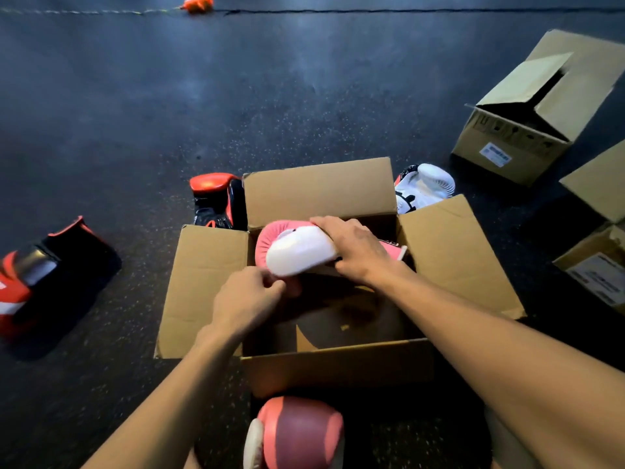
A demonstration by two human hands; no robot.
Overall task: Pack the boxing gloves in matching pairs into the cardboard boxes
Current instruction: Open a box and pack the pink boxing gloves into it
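Note:
An open cardboard box (209,289) stands on the floor in front of me, all flaps spread out. Over its opening I hold a pink and white boxing glove (294,252). My right hand (355,248) grips it from the right side and top. My left hand (250,299) pinches its lower left edge. A second pink and white glove (297,431) lies on the floor just in front of the box, near my legs. The inside of the box is dark and looks empty below the glove.
A red and black glove (216,201) lies behind the box's left corner, another red and black glove (44,275) at far left. A white glove (422,187) lies behind the right flap. More cardboard boxes (527,130) stand at right. An orange object (198,3) lies far back.

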